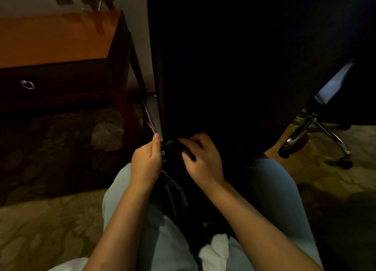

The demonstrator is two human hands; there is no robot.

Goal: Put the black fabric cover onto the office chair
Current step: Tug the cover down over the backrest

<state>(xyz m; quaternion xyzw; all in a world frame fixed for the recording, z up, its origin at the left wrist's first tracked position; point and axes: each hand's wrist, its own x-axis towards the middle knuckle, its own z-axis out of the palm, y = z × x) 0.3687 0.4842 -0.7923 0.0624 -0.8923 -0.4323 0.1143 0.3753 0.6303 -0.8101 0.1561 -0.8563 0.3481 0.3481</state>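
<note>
Pale jeans (274, 189) over two bent knees sit closest, with a bit of white cloth (215, 248) between them and both bare forearms reaching forward toward the office chair (301, 132). At the lower edge of the chair's back, the left hand (146, 160) is curled round the left-hand border of the black fabric cover (223, 67), thumb up along the edge, just below a grey strip (153, 111) that shows beside the dark cloth. Just to its right, the right hand (203, 158) has its fingers bent and pinching the cover's bottom hem. The cover hangs over the chair's back and fills the dark middle of the view; how far down it reaches is hard to tell in the gloom. Below and right of the back, the chair's chrome legs and a castor stand on patterned carpet (50, 219). Left of the chair stands a wooden desk (57, 40), its dark drawer front carrying a metal ring pull (27, 84).
</note>
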